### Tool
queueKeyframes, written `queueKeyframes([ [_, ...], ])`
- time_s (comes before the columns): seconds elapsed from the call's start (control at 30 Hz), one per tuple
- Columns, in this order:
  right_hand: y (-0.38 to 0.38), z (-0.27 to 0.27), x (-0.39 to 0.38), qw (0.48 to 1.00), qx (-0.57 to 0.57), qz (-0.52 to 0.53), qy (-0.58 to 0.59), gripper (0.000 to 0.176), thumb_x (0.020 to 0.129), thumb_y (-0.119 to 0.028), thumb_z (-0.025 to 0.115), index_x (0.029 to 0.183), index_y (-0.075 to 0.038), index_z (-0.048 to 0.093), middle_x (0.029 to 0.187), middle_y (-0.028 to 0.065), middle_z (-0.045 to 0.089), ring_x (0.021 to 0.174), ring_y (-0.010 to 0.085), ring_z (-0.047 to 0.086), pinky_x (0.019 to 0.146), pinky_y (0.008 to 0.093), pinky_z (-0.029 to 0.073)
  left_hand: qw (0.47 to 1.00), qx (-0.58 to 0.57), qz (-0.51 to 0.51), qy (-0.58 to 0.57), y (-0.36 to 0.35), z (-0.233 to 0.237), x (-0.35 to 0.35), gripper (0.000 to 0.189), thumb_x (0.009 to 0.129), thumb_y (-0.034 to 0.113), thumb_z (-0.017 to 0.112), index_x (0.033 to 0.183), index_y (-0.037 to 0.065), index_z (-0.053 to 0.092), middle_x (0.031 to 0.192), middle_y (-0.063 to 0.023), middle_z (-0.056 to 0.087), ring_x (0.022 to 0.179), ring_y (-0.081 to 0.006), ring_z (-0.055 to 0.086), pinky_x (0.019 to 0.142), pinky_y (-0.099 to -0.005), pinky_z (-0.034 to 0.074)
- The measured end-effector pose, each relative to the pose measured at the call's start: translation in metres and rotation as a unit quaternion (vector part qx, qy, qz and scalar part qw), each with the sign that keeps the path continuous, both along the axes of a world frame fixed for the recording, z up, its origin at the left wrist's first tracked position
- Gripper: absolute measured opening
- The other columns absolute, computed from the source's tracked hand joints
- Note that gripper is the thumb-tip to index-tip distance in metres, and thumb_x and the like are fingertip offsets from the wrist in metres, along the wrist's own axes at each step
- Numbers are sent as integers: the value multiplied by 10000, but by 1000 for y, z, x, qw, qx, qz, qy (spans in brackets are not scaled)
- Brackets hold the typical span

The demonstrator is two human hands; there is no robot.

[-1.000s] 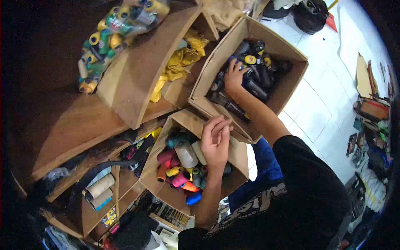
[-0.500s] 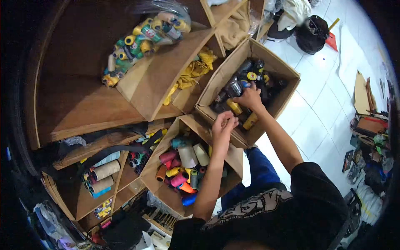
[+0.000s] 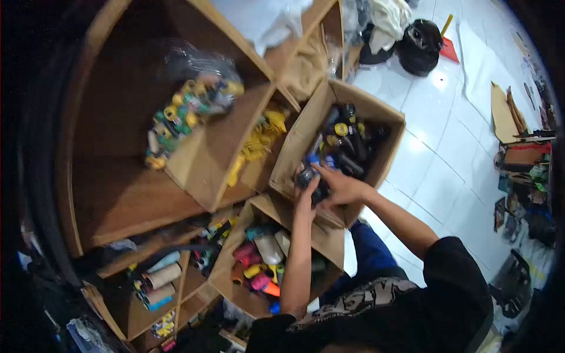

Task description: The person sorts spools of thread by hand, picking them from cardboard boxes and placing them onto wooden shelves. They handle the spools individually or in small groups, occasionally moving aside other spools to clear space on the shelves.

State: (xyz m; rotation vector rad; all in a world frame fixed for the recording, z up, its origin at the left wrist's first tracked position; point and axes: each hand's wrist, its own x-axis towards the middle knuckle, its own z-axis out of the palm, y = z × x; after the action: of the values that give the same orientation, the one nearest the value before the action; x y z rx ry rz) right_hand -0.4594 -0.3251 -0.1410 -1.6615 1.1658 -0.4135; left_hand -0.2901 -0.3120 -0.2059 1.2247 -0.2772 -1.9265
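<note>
My left hand and my right hand meet at the near left corner of the upper cardboard box. That box is full of dark thread spools. Both hands are closed around a few dark spools, one with a blue end, just above the box's corner. The picture is blurred, so the exact grip of each finger is unclear. Below my arms stands a second open cardboard box holding coloured thread spools.
A wooden shelf unit fills the left. On it lie a clear plastic bag of spools, a yellow cloth and larger cones in low compartments. White tiled floor lies to the right, with a black bag and clutter.
My left hand has left the lower box's flap and risen to the upper box's corner. My right hand has drawn back from the box's middle to meet it, closing on dark spools.
</note>
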Motion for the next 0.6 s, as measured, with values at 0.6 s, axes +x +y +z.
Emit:
queueKeyframes([
  [0.6, -62, -213, 90, 991, 63, -96, 74, 592, 685, -394, 709, 1147, -45, 584, 1078, 206, 636, 1013, 337, 612, 848, 419, 484, 960, -180, -9, 212, 6, 101, 25, 706, 704, 305, 708, 1320, 130, 411, 1305, -192, 450, 1191, -354, 479, 966, -426, 433],
])
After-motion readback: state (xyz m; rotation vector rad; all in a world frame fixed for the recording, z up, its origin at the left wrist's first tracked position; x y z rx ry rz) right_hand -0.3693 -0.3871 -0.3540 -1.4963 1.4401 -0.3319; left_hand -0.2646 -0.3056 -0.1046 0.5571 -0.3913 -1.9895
